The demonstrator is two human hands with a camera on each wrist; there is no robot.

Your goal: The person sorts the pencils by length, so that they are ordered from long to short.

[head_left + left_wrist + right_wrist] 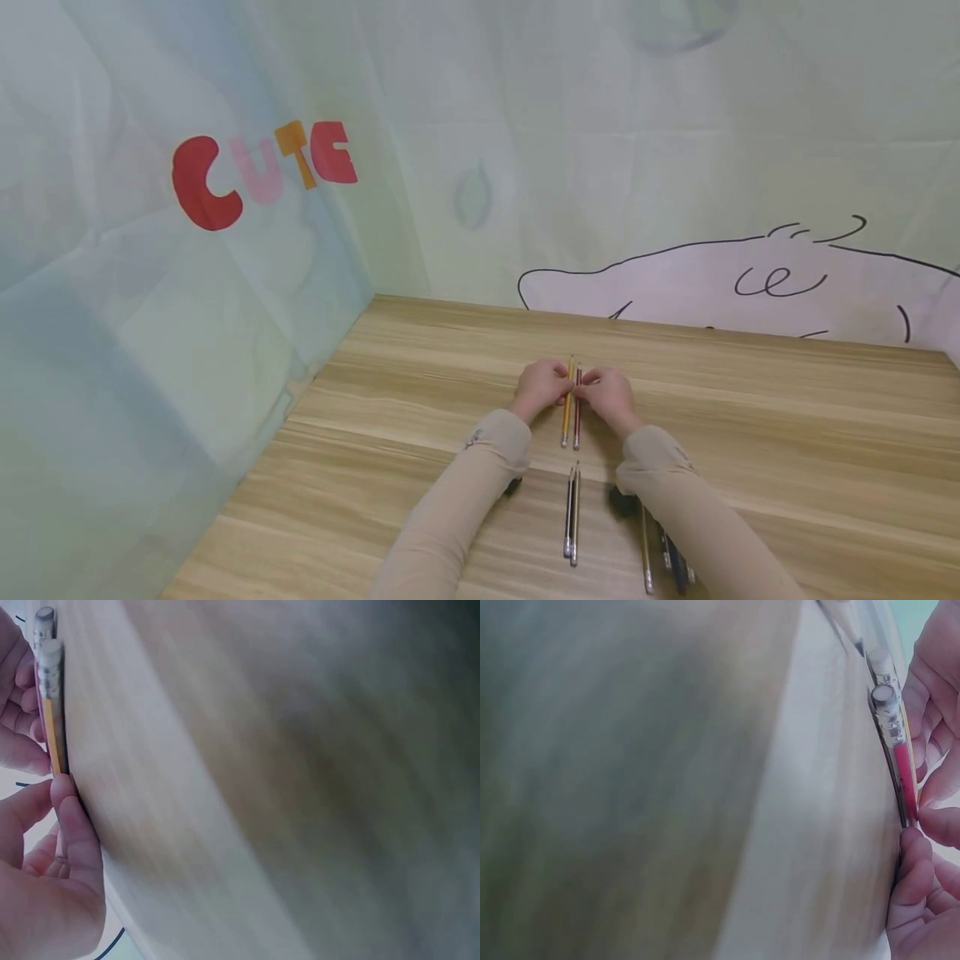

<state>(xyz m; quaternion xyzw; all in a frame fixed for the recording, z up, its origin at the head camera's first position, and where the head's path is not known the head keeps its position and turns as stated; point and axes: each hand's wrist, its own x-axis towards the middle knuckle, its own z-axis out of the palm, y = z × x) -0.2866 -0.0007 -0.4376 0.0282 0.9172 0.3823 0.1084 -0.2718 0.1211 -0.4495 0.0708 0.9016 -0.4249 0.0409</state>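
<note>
Two pencils lie side by side on the wooden table, lengthwise away from me, erasers toward me. My left hand (542,387) pinches the yellow pencil (566,425) between thumb and fingers from the left. From the other side, my right hand (612,395) pinches the dark red pencil (577,425). The left wrist view shows the yellow pencil's eraser end (51,667) sticking out past the left fingertips. In the right wrist view the red pencil (905,772) runs down to the right thumb and fingertips. Both hands stay low, close over the tabletop.
Nearer me lies another pair, a black pencil (567,521) and a brownish pencil (575,525). Beside and partly under the right forearm are a tan pencil (646,554) and several dark pencils (677,567). Printed cloth walls (450,142) border the table (420,375) at left and back.
</note>
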